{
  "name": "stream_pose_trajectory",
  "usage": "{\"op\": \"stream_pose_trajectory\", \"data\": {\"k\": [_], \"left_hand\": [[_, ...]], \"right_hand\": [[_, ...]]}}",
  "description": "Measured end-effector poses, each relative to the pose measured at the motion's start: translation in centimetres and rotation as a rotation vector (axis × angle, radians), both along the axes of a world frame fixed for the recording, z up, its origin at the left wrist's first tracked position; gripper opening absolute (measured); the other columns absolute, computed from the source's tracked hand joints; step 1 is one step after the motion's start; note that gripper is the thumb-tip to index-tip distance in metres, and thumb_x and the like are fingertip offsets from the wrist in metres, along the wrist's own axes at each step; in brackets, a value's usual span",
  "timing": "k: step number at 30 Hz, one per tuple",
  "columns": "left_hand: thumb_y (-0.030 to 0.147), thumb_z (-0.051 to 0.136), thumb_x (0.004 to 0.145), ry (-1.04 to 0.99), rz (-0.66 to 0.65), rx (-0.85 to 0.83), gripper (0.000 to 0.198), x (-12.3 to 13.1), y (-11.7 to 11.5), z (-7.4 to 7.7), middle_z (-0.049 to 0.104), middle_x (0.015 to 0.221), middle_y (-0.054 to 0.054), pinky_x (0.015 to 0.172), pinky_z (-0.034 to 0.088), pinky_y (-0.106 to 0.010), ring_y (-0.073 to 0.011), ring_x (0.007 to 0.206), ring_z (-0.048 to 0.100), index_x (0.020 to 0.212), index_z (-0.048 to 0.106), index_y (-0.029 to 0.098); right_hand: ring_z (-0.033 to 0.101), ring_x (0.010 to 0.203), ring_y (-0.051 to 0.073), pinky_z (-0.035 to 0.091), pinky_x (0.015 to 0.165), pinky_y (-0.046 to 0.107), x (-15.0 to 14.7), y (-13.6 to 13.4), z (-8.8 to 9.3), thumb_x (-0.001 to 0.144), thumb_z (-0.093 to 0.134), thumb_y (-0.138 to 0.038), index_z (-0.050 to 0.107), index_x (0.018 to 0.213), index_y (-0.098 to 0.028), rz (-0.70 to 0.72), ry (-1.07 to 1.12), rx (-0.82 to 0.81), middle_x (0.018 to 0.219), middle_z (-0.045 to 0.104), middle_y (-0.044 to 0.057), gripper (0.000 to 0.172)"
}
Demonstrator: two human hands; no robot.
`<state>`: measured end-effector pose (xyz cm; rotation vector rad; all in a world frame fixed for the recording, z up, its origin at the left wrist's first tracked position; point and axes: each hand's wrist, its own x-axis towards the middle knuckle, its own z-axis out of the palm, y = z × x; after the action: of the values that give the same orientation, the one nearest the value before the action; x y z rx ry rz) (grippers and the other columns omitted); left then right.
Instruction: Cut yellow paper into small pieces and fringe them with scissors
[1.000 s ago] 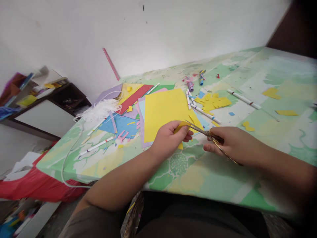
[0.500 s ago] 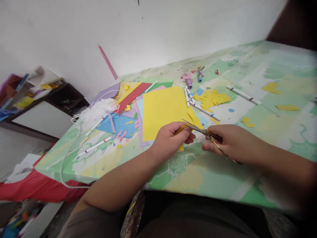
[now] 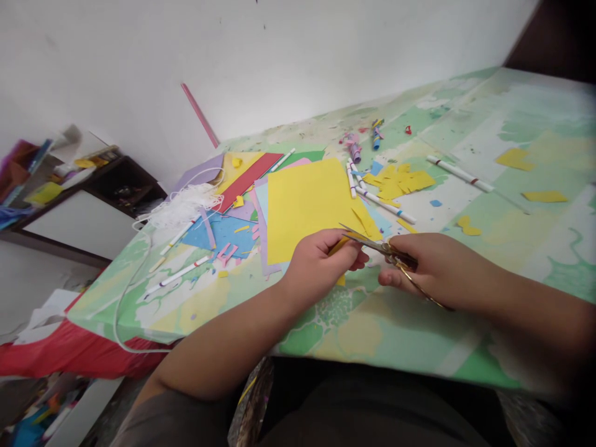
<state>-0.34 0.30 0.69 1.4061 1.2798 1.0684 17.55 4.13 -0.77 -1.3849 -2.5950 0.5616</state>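
My left hand (image 3: 319, 264) pinches a small yellow paper piece (image 3: 338, 246) between thumb and forefinger, mostly hidden by the fingers. In my right hand (image 3: 433, 270) is a pair of gold-handled scissors (image 3: 378, 246), its fingers wrapped around the handles. The blades point left and stand slightly apart, crossing beside the left fingertips. Beyond both hands a large yellow sheet (image 3: 302, 202) lies on top of lilac and light blue sheets. Just right of it are several white felt-tip pens (image 3: 384, 205) and a fringed yellow scrap (image 3: 403, 181).
A tangle of white cord (image 3: 186, 205) lies at left, one strand trailing off the table's edge. Around it are a red strip (image 3: 251, 183) and blue paper (image 3: 228, 233). Two small paper rolls (image 3: 355, 152) stand at the back near the wall. Yellow scraps (image 3: 514, 159) lie at right on the patterned tablecloth (image 3: 363, 335).
The view has tilted slightly, shifting the table items a little. Both hands keep nearly the same pose, with the scissor blades still slightly apart beside the left fingers.
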Motion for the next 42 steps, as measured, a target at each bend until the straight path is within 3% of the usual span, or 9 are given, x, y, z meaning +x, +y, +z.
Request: {"op": "stream_pose_trajectory", "data": {"k": [23,42], "left_hand": [[0.019,0.051,0.074,0.064,-0.013,0.082,0.017,-0.05,-0.16,0.24,0.061,0.061,0.001,0.058,0.044,-0.021,-0.0086,0.059,0.056,0.059,0.059,0.016],[0.027,0.056,0.076,-0.149,-0.019,-0.074,0.017,0.16,-0.21,0.22,0.064,0.064,-0.001,0.056,0.047,-0.02,-0.009,0.058,0.059,0.066,0.06,0.014]], "right_hand": [[0.04,0.052,0.013,0.026,0.047,0.024,-0.11,-0.44,0.75,0.07,0.049,-0.061,0.039,0.058,-0.021,0.014,0.006,0.03,0.054,0.046,-0.001,0.043],[0.04,0.05,0.014,0.026,0.046,0.025,0.17,0.38,0.69,0.069,0.036,-0.071,0.032,0.053,-0.022,-0.022,-0.047,0.088,0.05,0.043,0.0,0.052]]}}
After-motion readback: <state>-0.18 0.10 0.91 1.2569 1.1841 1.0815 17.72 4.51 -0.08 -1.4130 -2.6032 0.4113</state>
